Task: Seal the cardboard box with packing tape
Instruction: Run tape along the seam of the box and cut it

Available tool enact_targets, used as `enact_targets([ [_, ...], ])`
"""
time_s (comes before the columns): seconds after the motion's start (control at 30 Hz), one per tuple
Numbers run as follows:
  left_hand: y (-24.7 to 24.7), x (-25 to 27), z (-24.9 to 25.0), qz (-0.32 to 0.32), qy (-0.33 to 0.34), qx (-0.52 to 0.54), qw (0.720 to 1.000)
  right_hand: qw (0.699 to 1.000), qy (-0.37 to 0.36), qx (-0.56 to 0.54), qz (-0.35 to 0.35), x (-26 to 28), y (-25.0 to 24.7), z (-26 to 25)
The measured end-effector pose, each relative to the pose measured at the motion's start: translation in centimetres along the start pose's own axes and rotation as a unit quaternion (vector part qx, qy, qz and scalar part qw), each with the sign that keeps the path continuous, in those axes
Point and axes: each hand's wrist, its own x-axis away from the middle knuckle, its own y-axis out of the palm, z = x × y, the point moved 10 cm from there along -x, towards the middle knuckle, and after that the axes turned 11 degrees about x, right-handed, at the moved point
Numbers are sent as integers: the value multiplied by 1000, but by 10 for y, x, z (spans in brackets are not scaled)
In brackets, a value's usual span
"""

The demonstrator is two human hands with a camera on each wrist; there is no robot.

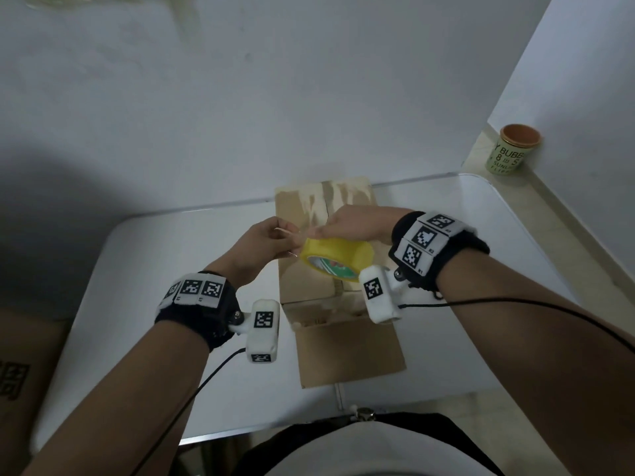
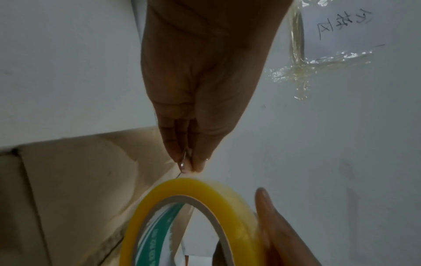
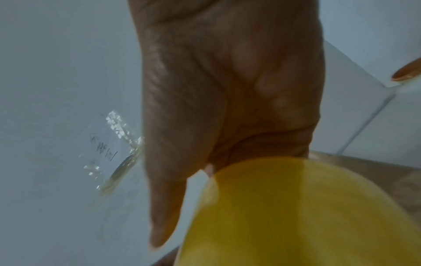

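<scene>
Left hand (image 1: pixel 266 243) pinches tape end (image 2: pixel 183 164) just left of tape roll (image 1: pixel 338 257) clamped in right hand (image 1: pixel 357 225), over cardboard box (image 1: pixel 299 207) seam running away from the person.

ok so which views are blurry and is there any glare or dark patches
Head view: dim, with a broad shadow at the left over wall and table, and straight edges bowed by the wide lens. Left wrist view: tape roll smeared on its right side, glints on clear tape stuck to the wall. Right wrist view: softest, the right hand and roll out of focus.
</scene>
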Motion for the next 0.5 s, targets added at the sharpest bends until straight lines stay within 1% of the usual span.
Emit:
enact_targets([
  [0.03,-2,2,-1,6,4,9,1000,996,6,-81,-37,5,8,1],
  [0.07,-5,3,-1,12,9,15,1000,989,7,-131,-62,9,15,0],
  [0.1,-7,4,-1,16,14,14,1000,988,6,-138,-68,12,17,1],
  [0.13,-6,5,-1,16,20,4,1000,991,8,-116,-61,13,17,1],
  [0.17,-5,6,-1,12,27,-13,999,996,12,-72,-49,13,15,3],
  [0.23,-4,11,-1,6,43,-40,998,998,20,51,-22,13,12,6],
  [0.3,-12,16,1,12,54,-39,998,984,48,173,12,15,5,13],
  [0.37,-22,20,3,14,57,-30,998,969,84,229,34,17,0,24],
  [0.4,-28,20,3,17,57,-30,998,967,99,233,33,17,0,31],
  [0.43,-35,20,1,29,59,-34,997,970,106,217,16,18,4,36],
  [0.47,-46,19,-2,53,59,-39,996,980,102,170,-18,19,12,39],
  [0.5,-58,20,-8,82,56,-44,994,990,87,90,-59,22,22,37],
])
